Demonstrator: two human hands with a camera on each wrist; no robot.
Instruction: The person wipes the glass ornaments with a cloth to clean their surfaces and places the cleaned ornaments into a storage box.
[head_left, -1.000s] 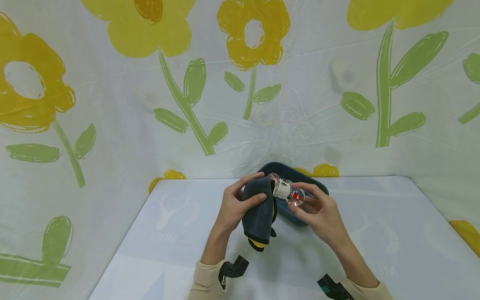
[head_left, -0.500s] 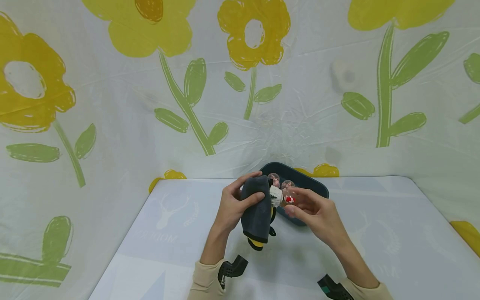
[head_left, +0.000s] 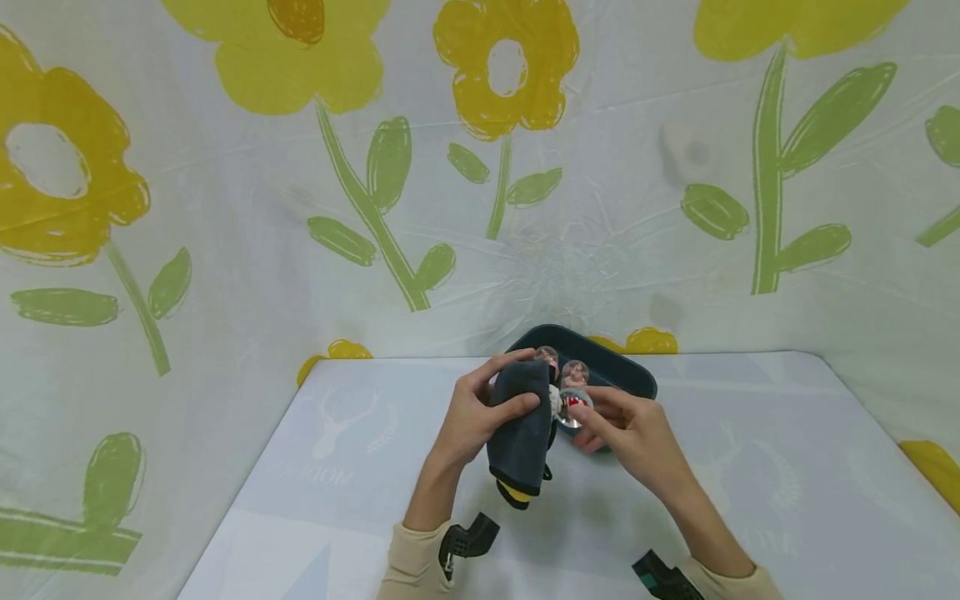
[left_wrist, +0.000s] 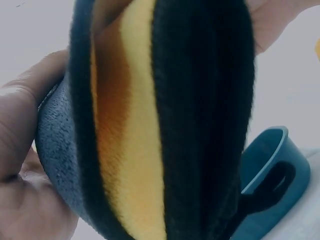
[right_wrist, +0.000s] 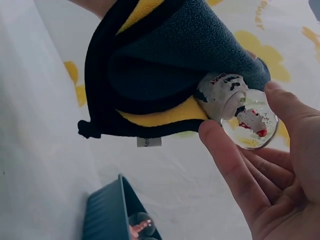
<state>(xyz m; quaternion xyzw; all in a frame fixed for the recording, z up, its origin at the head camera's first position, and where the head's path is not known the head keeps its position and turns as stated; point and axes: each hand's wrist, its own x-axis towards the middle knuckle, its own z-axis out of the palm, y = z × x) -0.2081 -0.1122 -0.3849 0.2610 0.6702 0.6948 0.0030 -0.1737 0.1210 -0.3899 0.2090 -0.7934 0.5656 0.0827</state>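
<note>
My left hand (head_left: 472, 408) grips a folded cloth (head_left: 519, 425), dark grey-blue outside and yellow inside with black edging. The cloth wraps the white base (right_wrist: 220, 95) of a small snow globe. Its clear ball (right_wrist: 252, 120), with a red and white figure inside, sticks out of the fold to the right. The thumb and fingers of my right hand (head_left: 637, 429) pinch the ball from both sides. In the left wrist view the cloth's yellow inner face (left_wrist: 142, 130) fills the middle and hides the globe.
Behind the hands a dark blue-green bin (head_left: 618, 375) stands on the white table (head_left: 337, 483). Inside it are two more snow globes with pink figures, one of them a near globe (head_left: 575, 373). A flower-printed curtain (head_left: 600, 167) hangs behind the table's back edge.
The snow globe's ball has shifted left and slightly down, closer to the cloth, with the right hand's fingers re-placed around it. The left hand keeps its grip, moving only slightly.
</note>
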